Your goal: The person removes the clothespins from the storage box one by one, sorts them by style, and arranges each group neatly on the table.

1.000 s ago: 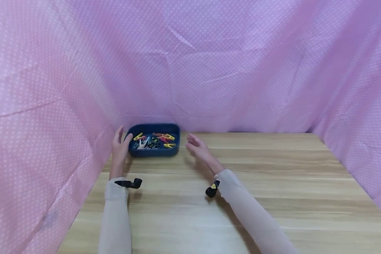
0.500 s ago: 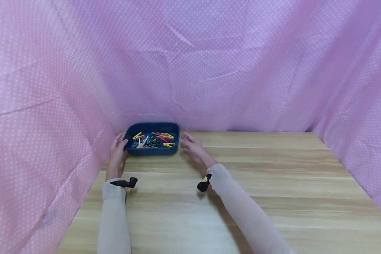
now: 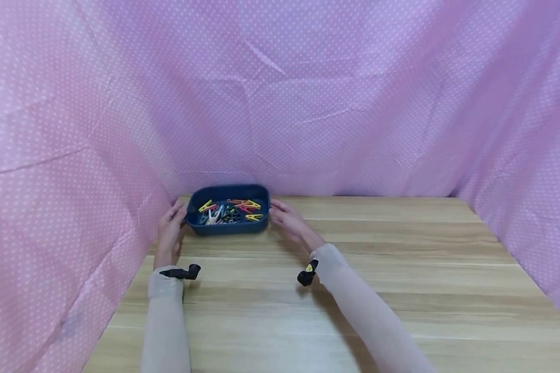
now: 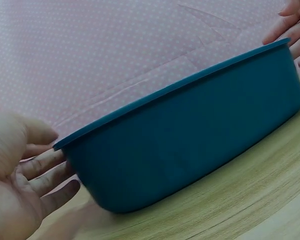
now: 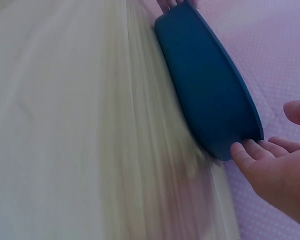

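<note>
Past wooden tabletop [image 3: 247, 311], open in front and rightward, the person's left hand [image 3: 169, 228] and right hand [image 3: 287, 220], fingers fairly straight, touch opposite ends of a blue basin [image 3: 228, 229] (clothespins [image 3: 253, 217] inside) at far left; uneven pressure might let it slip. Pink dotted cloth [image 3: 308, 129] crowds the back edge.

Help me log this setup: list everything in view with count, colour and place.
Table: one, light wood-grained, lower part of head view
Cloth: count unclear, white-dotted pink, behind and beside table
Tub: one, blue, far left of table
Clothespins: at least three, yellow, in tub
Other small clips: uncountable jumble, orange, red, white, dark, in tub
Wrist cameras: two, black, either side of centre in head view
Sleeves: two, pale beige, bottom of head view
Left hand: one, bare, at tub's left end
Right hand: one, bare, at tub's right end
</note>
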Motion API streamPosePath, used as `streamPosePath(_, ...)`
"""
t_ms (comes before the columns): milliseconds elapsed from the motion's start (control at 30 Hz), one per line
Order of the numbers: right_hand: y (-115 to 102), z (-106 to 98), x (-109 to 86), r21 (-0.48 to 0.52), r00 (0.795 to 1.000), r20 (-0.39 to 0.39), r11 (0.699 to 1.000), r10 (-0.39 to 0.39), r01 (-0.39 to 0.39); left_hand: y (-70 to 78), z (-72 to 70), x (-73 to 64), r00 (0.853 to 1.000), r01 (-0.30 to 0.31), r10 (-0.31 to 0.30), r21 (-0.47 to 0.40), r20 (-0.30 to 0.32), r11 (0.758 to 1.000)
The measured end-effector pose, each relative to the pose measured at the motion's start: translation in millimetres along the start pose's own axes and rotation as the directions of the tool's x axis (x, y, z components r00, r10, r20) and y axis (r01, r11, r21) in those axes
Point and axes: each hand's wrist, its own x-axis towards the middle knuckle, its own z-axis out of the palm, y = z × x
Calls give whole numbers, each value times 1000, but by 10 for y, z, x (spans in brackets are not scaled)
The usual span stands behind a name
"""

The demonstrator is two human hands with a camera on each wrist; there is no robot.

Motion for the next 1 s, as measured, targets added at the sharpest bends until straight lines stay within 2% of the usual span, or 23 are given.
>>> streamPosePath(100,-28,-107,-56,-39,1000,2,999,1,-1,-15,21,9,999,-29,28,61,26,998)
streamPosePath(167,-60,-194,-105,-84,1000,8,996,-6,6,-14,47,7,996,-55,46,129,70,990)
streamPosePath(267,-125,-331,-196,-137,1000,11,991,-12,13,-15,103,4,987,-54,35,119,156,991)
streamPosePath(400,-210,-488,-322,-157,1000,-2,988,1,-1,-1,196,-18,963,-3,-3,24,270,1000)
streamPosePath(500,-251,-584,-407,-187,1000,-11,982,6,-8,38,281,-74,941,25,-24,1,338,1000)
streamPosePath(633,-297,-710,-518,-238,999,-35,971,2,-11,75,390,-151,914,34,-38,17,404,999)
streamPosePath(700,-320,-779,-575,-262,999,-48,965,0,-13,73,437,-174,896,42,-38,2,443,999)
streamPosePath(767,-335,-856,-631,-293,998,-55,956,-2,-15,61,477,-186,871,40,-29,-10,491,999)
streamPosePath(833,-348,-930,-686,-310,998,-69,950,5,-26,39,513,-186,840,43,-24,-23,542,999)
streamPosePath(1000,-338,-1103,-791,-325,995,-93,945,20,-49,-59,575,-139,759,40,-39,12,650,999)
